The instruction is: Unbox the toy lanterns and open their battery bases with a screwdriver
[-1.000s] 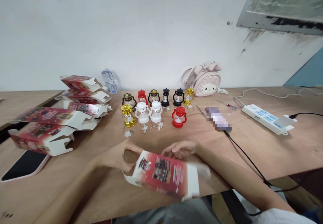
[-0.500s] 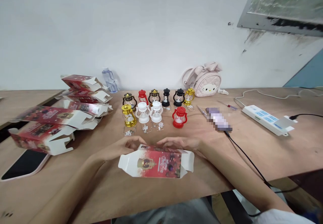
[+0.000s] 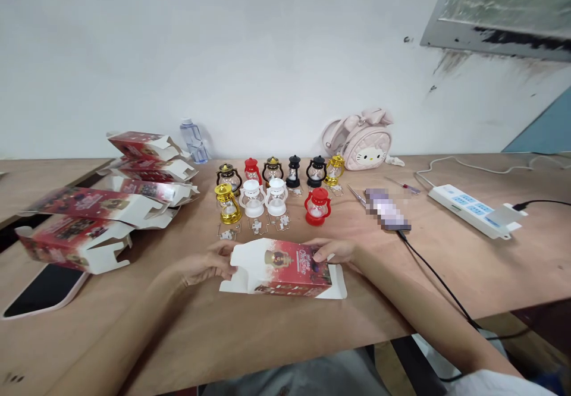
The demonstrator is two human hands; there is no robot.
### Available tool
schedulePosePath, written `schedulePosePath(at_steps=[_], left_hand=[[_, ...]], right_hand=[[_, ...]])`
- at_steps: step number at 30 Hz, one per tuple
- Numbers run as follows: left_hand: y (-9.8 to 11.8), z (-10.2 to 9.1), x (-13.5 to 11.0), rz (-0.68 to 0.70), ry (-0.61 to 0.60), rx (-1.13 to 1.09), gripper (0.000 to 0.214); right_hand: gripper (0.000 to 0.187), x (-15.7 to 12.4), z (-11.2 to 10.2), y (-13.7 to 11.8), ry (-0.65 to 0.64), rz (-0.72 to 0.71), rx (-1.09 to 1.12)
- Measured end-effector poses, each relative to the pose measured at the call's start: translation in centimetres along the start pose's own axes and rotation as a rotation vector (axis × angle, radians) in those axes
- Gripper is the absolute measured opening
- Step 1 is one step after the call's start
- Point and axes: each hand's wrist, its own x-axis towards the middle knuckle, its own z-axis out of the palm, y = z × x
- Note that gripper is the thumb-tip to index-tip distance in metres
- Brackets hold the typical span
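A red and white printed cardboard box (image 3: 292, 265) lies on its side in front of me, its end flaps spread out. My left hand (image 3: 207, 263) pinches the white flap at its left end. Across the box's right part rests the thumb of my right hand (image 3: 336, 250), with the fingers mostly hidden behind the far side. Just beyond stand several small lanterns, among them a gold lantern (image 3: 229, 204), two white lanterns (image 3: 253, 200) and a red lantern (image 3: 317, 207). Small metal wire pieces (image 3: 256, 226) lie in front of them.
Several similar open boxes (image 3: 89, 203) are piled at the left, beside a dark-screened phone (image 3: 44, 291). A clear bottle (image 3: 194, 141) and a pink bag (image 3: 366, 146) stand by the wall. On the right are another phone (image 3: 386, 209) on a black cable, screwdrivers (image 3: 404, 187) and a power strip (image 3: 473, 210).
The box has been turned so another printed face points up, and it sits slightly farther from me. My hands have shifted from behind it onto its two ends.
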Motion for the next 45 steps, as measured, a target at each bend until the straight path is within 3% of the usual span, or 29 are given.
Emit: schedulePosePath(at_steps=[3,11,17,22,25,29,34,36,41,45], left_hand=[[0.5,0.3,0.0,-0.019,0.082,-0.112,0.046],[2.4,1.8,-0.2,0.022,0.144,-0.316,0.04],[1.7,2.7,0.4,0.062,0.204,-0.104,0.049],[2.1,3.2,0.5,0.048,0.273,-0.074,0.042],[2.3,3.4,0.3,0.093,0.198,-0.102,0.04],[1.8,3.8,0.2,0.216,0.118,-0.114,0.042],[1.0,3.9,0.7,0.306,0.106,-0.143,0.062],[1.0,4.0,0.7,0.316,0.114,-0.187,0.062],[1.0,4.6,0.6,0.374,0.008,-0.305,0.063],[0.2,5.0,0.9,0.387,-0.112,-0.272,0.064]], right_hand=[[0.038,0.3,-0.2,0.0,0.051,-0.041,0.069],[0.035,0.7,0.7,-0.4,0.341,-0.136,0.033],[0.035,1.2,1.6,0.1,0.305,-0.187,-0.051],[0.038,1.4,1.8,0.4,0.302,-0.151,0.074],[0.048,1.3,2.0,0.6,0.203,-0.067,0.227],[0.063,1.1,3.7,0.8,-0.031,0.048,0.253],[0.078,1.0,5.5,0.4,-0.207,0.027,0.251],[0.075,1.2,5.3,0.5,-0.178,-0.033,0.243],[0.06,2.2,4.1,1.1,0.098,-0.314,0.233],[0.056,2.4,4.6,1.2,0.178,-0.334,0.227]])
